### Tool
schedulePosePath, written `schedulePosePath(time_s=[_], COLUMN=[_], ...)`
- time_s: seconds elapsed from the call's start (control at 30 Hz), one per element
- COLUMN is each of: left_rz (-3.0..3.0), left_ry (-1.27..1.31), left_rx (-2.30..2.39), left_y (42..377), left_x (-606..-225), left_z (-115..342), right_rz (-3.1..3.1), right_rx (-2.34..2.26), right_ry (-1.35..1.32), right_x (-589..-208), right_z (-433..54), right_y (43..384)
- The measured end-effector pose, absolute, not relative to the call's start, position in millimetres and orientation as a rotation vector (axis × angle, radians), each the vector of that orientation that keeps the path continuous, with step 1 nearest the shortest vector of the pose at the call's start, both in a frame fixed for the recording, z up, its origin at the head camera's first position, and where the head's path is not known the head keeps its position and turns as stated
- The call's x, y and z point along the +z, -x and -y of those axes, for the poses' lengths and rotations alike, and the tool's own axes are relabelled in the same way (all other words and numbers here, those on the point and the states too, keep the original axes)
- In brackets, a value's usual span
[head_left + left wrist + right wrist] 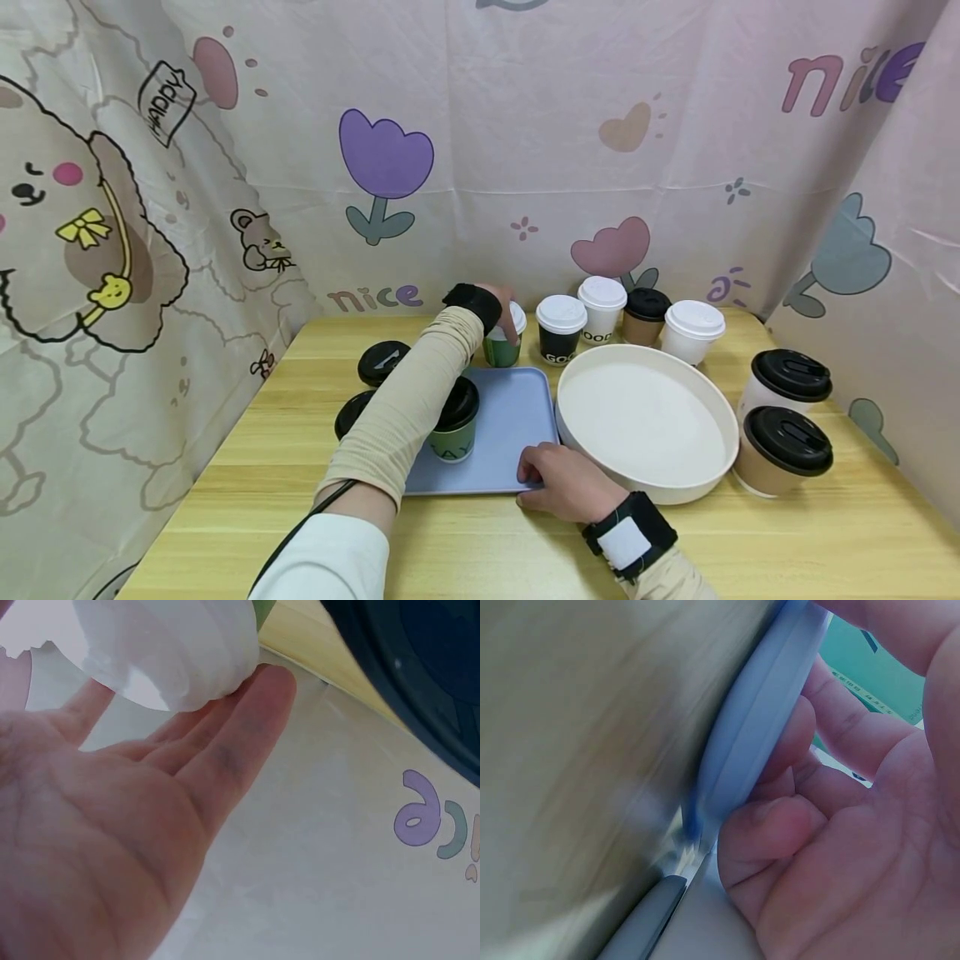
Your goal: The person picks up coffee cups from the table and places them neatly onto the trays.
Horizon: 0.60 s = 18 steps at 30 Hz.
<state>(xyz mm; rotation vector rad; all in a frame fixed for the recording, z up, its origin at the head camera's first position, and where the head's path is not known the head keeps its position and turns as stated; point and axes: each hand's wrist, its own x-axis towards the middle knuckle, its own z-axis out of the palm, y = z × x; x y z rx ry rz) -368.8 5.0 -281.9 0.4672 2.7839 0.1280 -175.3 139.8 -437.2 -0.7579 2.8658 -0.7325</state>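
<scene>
My left hand (501, 310) reaches to the back and grips a green paper cup (501, 352) with a white lid (172, 652). In the left wrist view its fingers lie along the lid's side, and the cup's body is mostly out of sight. At the front right corner of a blue tray (513, 425), my right hand (566, 483) pinches the rim; the right wrist view has the tray's edge (757, 712) against the curled fingers. On the tray stands a green cup with a black lid (453, 442), partly hidden by my left forearm.
Two black lids (382, 362) show left of the forearm, their cups mostly hidden. A round cream dish (648, 417) stands right of the tray. Behind it are several lidded cups, including a black one (558, 337). Two black-lidded cups (780, 454) stand at the right.
</scene>
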Motion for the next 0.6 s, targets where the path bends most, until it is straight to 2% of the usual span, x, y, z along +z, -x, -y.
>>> schedulePosePath(time_s=[0.23, 0.47, 0.6], left_rz=[-2.833, -2.808, -2.799], left_ry=[-0.425, -0.366, -0.387], left_rx=[0.108, 0.190, 0.245], left_y=[372.8, 392.1, 389.0], left_x=[-293.2, -306.5, -304.6], left_z=[-6.1, -5.7, -3.5], right_rz=[-2.864, -2.874, -2.875], right_rx=[-0.737, -0.733, -0.730], right_ry=[0.764, 0.764, 0.760], right_x=[-436.4, -435.7, -436.2], right_z=[-138.9, -138.5, -139.3], right_y=[175.3, 174.9, 175.0])
